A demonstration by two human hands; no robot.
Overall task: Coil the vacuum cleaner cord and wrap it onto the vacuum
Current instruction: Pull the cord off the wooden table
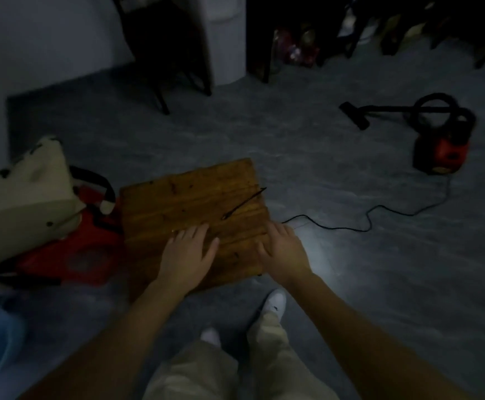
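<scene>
Both hands lie flat with fingers straight, gripping nothing: the left hand (187, 249) presses on the wooden stool top (189, 197), and the right hand (283, 249) rests over its near corner. The cord (345, 229) is not yet gathered. Its loose end lies on the floor just beyond the right fingertips, and from there it snakes away to the vacuum (440, 151), which stands well apart from both hands.

The step in hand looks like picking up that near end. It should go best if the right hand pinches the end and draws even loops into the left palm while walking toward the machine — pulling would only drag kinks along.

The cord is thin, black and limp. The vacuum is a squat red and black canister with a ribbed hose looped above it. The stool top is planked, warm brown and knotted, with a slim dark stick (245, 203) on it beyond the hands — what it is I cannot tell.
</scene>
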